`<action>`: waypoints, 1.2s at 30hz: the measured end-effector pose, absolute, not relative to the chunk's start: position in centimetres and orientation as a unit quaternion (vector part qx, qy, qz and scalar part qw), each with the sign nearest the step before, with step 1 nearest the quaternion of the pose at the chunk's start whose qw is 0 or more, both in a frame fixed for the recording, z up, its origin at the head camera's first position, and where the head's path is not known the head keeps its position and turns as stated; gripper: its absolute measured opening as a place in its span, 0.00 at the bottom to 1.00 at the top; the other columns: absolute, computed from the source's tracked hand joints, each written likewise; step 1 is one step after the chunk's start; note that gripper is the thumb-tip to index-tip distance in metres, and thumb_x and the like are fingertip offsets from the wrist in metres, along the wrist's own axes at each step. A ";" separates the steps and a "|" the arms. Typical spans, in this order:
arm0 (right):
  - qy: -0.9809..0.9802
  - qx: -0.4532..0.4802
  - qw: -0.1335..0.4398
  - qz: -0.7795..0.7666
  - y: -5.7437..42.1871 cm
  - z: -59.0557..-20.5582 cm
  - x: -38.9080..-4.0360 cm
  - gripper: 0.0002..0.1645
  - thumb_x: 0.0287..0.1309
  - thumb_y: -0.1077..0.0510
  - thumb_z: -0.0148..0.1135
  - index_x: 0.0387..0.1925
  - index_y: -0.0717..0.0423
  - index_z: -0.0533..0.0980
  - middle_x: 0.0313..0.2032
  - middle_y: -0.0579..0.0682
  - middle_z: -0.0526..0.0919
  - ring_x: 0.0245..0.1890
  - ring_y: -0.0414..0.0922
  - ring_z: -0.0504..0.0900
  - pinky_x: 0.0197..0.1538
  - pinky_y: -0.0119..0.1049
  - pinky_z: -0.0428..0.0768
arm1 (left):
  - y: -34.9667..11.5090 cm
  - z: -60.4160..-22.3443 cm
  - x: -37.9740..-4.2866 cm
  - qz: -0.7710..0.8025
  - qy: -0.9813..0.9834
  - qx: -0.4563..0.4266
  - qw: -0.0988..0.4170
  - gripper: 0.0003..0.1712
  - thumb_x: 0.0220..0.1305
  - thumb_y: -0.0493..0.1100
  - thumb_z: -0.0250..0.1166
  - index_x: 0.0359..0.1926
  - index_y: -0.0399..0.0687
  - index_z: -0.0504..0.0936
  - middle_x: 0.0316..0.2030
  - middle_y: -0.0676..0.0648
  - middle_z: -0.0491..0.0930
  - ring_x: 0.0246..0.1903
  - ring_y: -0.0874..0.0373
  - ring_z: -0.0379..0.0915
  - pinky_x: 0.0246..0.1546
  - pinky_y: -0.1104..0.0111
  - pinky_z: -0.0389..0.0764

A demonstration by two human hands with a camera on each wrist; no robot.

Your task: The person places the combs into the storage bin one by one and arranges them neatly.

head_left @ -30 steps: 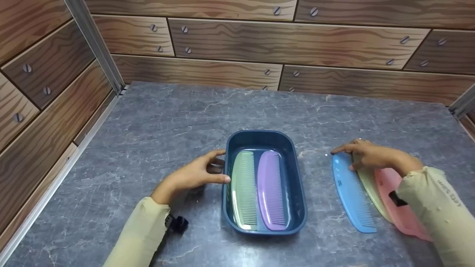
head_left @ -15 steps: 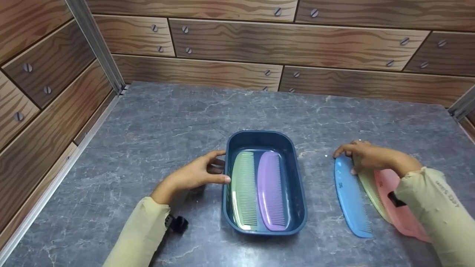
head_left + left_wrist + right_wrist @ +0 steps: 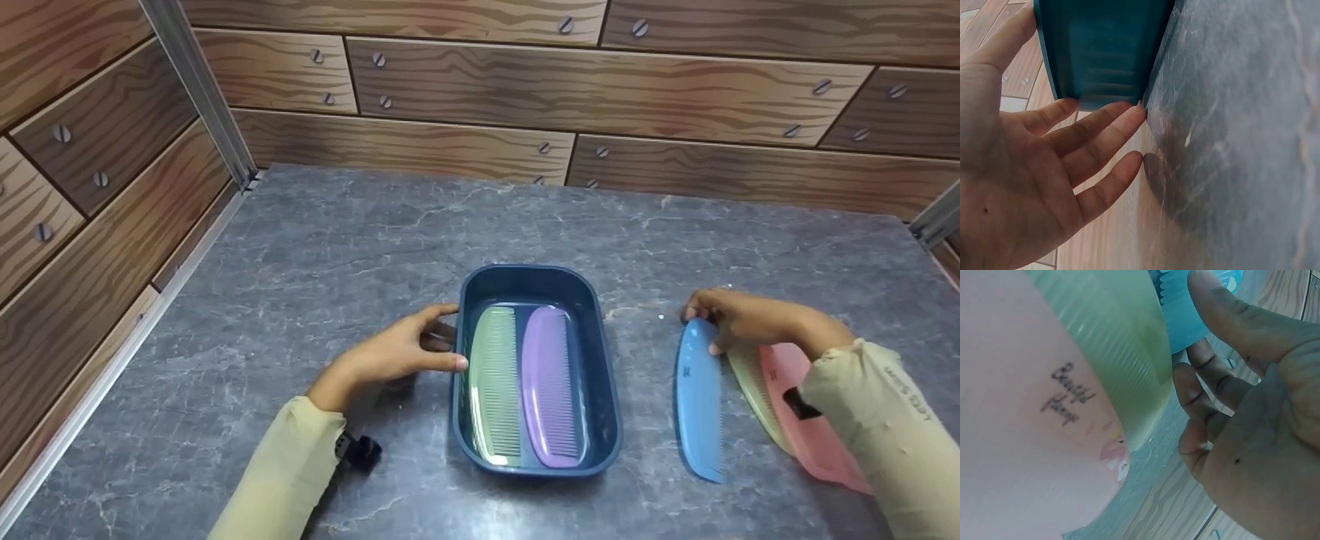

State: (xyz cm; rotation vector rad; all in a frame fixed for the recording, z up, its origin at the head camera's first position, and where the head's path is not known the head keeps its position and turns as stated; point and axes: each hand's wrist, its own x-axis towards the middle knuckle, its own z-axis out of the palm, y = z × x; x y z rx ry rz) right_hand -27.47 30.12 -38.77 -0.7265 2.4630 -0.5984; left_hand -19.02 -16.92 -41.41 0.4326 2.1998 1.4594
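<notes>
The right hand (image 3: 757,319) pinches the far end of the blue comb (image 3: 697,397), right of the tray (image 3: 593,375); the left hand (image 3: 396,350), fingers spread and gripping nothing, touches the tray's left side. The work looks part done: a green comb (image 3: 493,390) and a purple comb (image 3: 546,390) lie inside, while the blue one, a pale green comb (image 3: 756,390) and a pink comb (image 3: 819,444) remain outside, farther right.

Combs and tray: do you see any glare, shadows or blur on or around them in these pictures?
Head view: bright glare on the green comb in the blue tray, plus a sheen on the marbled tabletop; left wrist view: dark shadows on that tabletop beside the left hand; right wrist view: pale and hazy, the lettering on the pink comb slightly soft.
</notes>
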 end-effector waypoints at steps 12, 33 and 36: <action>0.900 -0.238 0.271 -0.244 30.1 -38.5 -27.0 0.24 0.49 0.60 0.72 0.45 0.62 0.71 0.39 0.53 0.72 0.40 0.45 0.69 0.42 0.31 0.70 | -16.9 -41.3 -18.9 0.533 0.797 0.167 0.230 0.51 0.58 0.50 0.71 0.74 0.44 0.52 0.64 0.34 0.68 0.62 0.42 0.70 0.61 0.56 0.75; 0.915 -0.201 0.254 -0.241 30.6 -37.2 -26.3 0.28 0.52 0.53 0.71 0.53 0.58 0.72 0.42 0.53 0.78 0.41 0.44 0.74 0.45 0.35 0.72 | -16.9 -41.3 -19.0 0.534 0.799 0.158 0.228 0.52 0.56 0.51 0.72 0.74 0.45 0.52 0.62 0.35 0.71 0.60 0.45 0.73 0.60 0.57 0.77; 0.910 -0.195 0.256 -0.262 30.8 -37.1 -26.1 0.31 0.53 0.52 0.70 0.55 0.59 0.71 0.44 0.54 0.77 0.41 0.41 0.74 0.44 0.32 0.74 | -16.9 -41.2 -18.9 0.534 0.798 0.160 0.227 0.52 0.56 0.51 0.72 0.74 0.44 0.52 0.62 0.35 0.70 0.61 0.44 0.72 0.60 0.57 0.76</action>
